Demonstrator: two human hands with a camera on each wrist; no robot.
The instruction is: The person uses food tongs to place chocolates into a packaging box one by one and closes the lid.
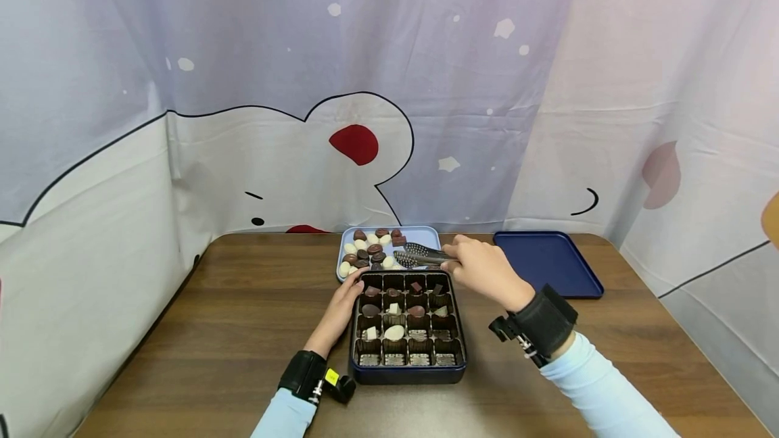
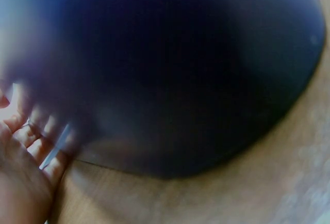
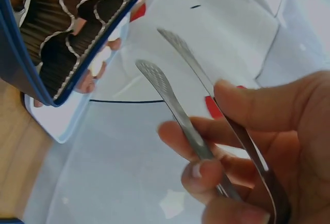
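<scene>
My right hand point(image 1: 487, 270) holds metal tongs point(image 3: 178, 105) over the light blue tray point(image 1: 420, 232). Apart from each other, the tongs' textured tips have nothing between them in the right wrist view. White and brown chocolates point(image 1: 374, 249) lie on that tray. Nearer stands a dark blue box point(image 1: 408, 376) with a divided insert; pieces sit in its far compartments, and a white oval chocolate point(image 1: 394, 333) lies in the third row. My left hand point(image 1: 336, 313) rests along the box's left side, its fingers point(image 2: 40, 149) extended against the wall, blurred in the left wrist view.
A dark blue lid or tray point(image 1: 548, 263) lies at the back right of the wooden table point(image 1: 262, 330). Behind the table hangs a printed curtain point(image 1: 462, 86). The light blue tray stands directly behind the box.
</scene>
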